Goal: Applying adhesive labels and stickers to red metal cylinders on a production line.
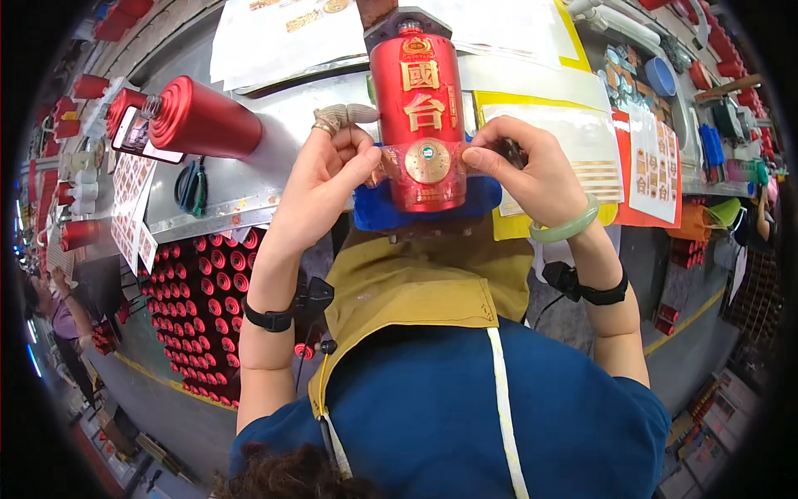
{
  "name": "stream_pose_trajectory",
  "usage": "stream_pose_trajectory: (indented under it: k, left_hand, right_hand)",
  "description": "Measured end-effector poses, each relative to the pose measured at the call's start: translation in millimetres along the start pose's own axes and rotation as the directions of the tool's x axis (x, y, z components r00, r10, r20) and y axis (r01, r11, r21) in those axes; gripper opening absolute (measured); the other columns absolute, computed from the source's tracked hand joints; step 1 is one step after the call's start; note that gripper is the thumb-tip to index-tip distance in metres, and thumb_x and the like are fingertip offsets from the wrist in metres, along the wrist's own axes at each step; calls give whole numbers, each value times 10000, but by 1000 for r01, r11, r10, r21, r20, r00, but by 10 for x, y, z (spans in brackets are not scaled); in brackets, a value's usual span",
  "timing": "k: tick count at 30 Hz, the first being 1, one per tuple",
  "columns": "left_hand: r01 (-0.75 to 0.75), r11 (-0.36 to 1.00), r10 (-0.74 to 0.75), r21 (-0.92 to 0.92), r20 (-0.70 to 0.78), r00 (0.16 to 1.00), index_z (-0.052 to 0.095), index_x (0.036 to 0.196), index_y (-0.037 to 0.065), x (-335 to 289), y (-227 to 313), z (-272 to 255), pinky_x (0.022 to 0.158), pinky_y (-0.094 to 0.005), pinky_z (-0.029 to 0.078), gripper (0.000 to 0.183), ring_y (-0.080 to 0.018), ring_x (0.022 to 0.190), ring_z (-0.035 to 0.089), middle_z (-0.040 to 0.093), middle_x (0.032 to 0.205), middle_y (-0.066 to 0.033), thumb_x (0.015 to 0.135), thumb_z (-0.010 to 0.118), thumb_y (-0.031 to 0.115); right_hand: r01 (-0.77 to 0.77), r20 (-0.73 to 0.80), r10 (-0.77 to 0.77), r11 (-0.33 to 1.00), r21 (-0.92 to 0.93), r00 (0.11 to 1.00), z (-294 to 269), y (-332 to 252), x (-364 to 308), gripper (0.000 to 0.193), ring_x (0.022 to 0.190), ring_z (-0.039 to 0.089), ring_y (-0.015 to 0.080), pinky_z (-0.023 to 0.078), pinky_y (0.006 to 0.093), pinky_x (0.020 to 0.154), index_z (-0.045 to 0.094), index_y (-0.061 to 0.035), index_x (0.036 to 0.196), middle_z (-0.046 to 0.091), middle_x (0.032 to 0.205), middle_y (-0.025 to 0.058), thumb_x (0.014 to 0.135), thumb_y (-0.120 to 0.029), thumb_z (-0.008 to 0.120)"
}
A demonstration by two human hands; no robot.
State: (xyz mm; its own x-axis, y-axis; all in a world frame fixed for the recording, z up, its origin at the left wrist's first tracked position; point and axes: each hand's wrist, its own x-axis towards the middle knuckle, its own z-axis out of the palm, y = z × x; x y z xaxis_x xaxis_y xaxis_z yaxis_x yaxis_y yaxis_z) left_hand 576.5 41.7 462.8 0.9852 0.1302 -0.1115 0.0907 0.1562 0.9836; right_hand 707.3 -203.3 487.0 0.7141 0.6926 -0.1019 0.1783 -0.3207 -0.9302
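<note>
With both ends of a clear film (455, 158) pinched by the left hand (331, 170) and right hand (532, 173), a gold emblem (428, 169) is apparently being placed on the red bottle (416, 137) at the table's (241, 179) near edge, and level, even pressing seems needed next

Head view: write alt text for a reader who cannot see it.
A person's left hand and right hand pinch opposite ends of a clear strip over a round gold emblem on a red bottle. To the left are another red bottle, a phone and, on the metal bench, scissors.
</note>
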Motion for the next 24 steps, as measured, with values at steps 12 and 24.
stream_pose_trajectory:
  k: [12, 24]
  left_hand:
    - [46, 979, -55, -198, -40, 998, 416, 1341, -32, -51, 16, 146, 977, -346, 535, 557, -171, 1059, 650, 624, 1055, -89, 913, 770, 18]
    - [54, 996, -55, -67, -10, 998, 405, 1411, -38, -41, 23, 103, 922, -326, 560, 777, -159, 983, 663, 613, 1039, -79, 787, 867, -29]
  right_hand:
    - [-13, 49, 8, 994, 107, 999, 24, 115, -2, 199, 762, 574, 58, 492, 245, 702, 677, 34, 996, 683, 842, 24, 992, -163, 704]
    - [-43, 121, 39, 999, 25, 992, -19, 38, 11, 216, 725, 497, 50, 433, 235, 650, 689, -1, 1003, 617, 798, -16, 971, -208, 740]
